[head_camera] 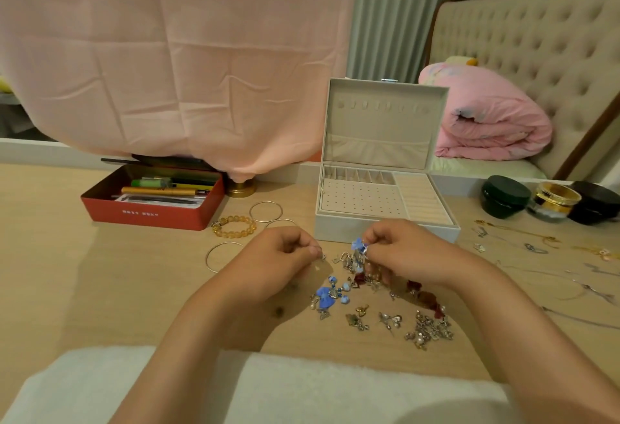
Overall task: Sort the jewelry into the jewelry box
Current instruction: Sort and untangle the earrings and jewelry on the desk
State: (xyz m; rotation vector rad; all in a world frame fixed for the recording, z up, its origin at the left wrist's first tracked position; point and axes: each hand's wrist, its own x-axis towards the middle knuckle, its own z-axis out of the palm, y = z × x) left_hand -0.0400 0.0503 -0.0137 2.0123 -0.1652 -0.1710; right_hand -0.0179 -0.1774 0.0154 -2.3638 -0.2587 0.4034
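The white jewelry box (385, 222) stands open on the wooden table, lid upright, its earring panel and ring rolls bare. Just in front of it my right hand (406, 249) pinches a blue flower earring (359, 245) lifted off the pile. My left hand (281, 256) pinches a tiny silver piece (322, 257) close beside it. Under the hands lies a heap of earrings (396, 309), among them a matching blue flower earring (330, 294) and some dark red ones.
Thin silver bangles (265, 211) and a yellow bead bracelet (234, 226) lie left of the box. A red tin (151, 202) of pens stands at the back left. Necklaces and chains (536, 242) spread at the right, behind them dark jars (505, 196).
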